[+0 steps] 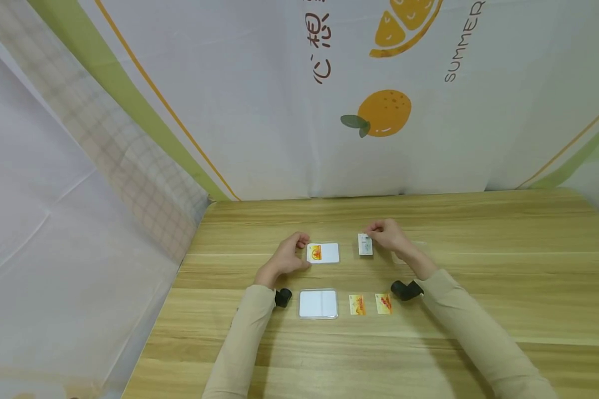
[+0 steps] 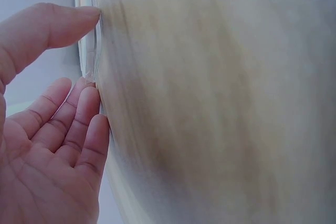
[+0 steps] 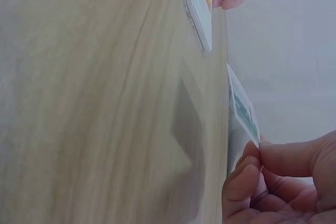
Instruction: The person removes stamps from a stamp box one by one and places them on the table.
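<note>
My left hand (image 1: 287,256) is at the left end of a flat clear case (image 1: 331,252) on the table. In the left wrist view, the thumb rests against the case's edge and the loosely bent fingers lie by its corner. The case has a white insert, with a yellow-and-red stamp-like card (image 1: 316,252) at its left side. Between thumb and fingertips, my right hand (image 1: 389,235) pinches a small white-bordered stamp-like card (image 1: 365,244) with a greenish print. In the right wrist view this card is tilted and casts a shadow on the table.
Nearer me lies a second clear case (image 1: 318,304) with a white insert. To its right are two yellow-and-red stamp-like cards (image 1: 357,305). A transparent flat piece (image 1: 401,259) is partly hidden under the right forearm. A fruit-print curtain (image 1: 279,138) hangs behind the wooden table (image 1: 504,266).
</note>
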A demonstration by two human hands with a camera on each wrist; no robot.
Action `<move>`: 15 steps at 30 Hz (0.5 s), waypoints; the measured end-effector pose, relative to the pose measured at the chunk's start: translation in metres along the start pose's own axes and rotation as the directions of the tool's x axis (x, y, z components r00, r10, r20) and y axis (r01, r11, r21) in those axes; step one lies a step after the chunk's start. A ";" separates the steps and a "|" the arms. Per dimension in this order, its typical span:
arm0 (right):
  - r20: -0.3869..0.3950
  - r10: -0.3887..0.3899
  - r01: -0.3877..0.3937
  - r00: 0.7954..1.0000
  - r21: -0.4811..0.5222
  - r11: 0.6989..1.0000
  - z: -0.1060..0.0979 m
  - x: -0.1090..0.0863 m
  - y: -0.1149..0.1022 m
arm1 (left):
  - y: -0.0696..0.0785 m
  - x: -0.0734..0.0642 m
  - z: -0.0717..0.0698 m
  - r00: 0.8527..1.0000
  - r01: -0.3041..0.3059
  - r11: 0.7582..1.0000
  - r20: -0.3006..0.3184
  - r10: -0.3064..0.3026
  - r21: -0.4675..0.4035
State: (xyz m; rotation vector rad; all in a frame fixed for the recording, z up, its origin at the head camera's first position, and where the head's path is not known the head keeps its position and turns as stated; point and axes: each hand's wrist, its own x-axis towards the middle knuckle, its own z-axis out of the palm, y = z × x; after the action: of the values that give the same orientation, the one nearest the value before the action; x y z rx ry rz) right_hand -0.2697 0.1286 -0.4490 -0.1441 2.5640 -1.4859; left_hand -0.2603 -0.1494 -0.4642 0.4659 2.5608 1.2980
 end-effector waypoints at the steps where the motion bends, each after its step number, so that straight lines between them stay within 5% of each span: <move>1: -0.001 -0.002 0.002 1.000 0.000 1.000 0.000 0.000 0.001 | 0.000 0.000 0.000 1.000 0.000 1.000 0.001 0.000 0.000; 15: 0.005 -0.001 0.001 1.000 0.002 1.000 -0.008 -0.001 0.006 | 0.000 0.000 0.001 1.000 0.002 1.000 -0.005 -0.002 0.011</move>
State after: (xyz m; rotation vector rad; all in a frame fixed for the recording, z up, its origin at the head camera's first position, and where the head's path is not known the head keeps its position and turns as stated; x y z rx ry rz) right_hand -0.2707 0.1389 -0.4505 -0.1489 2.5590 -1.4873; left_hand -0.2597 -0.1488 -0.4649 0.4628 2.5733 1.2862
